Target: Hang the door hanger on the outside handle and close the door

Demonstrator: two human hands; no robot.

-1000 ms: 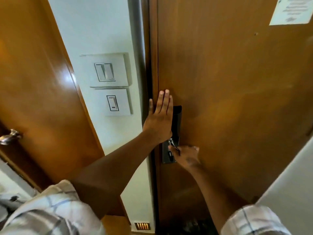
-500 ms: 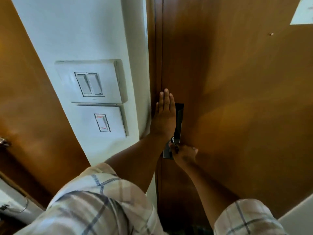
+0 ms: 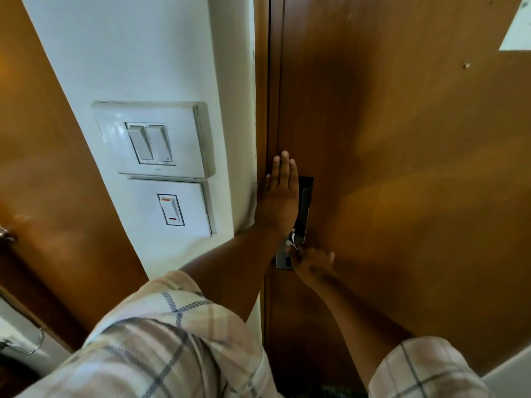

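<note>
The brown wooden door (image 3: 402, 168) fills the right of the view, its left edge against the frame. My left hand (image 3: 280, 193) lies flat with fingers together on the door's edge, covering part of the dark lock plate (image 3: 304, 208). Just below, my right hand (image 3: 314, 261) is curled around the inside metal handle (image 3: 292, 239), of which only a shiny bit shows. The door hanger and the outside handle are hidden from view.
A white wall strip (image 3: 161, 67) left of the door carries a double switch (image 3: 152, 142) and a single switch (image 3: 171, 209). Another wooden door (image 3: 48, 182) with a metal knob (image 3: 5, 234) stands at the far left. A paper notice (image 3: 517, 30) is stuck high on the door.
The dark gap between door edge and frame has closed as the door swung toward the frame. My view moved closer and to the left. Both hands kept their places on the door and handle.
</note>
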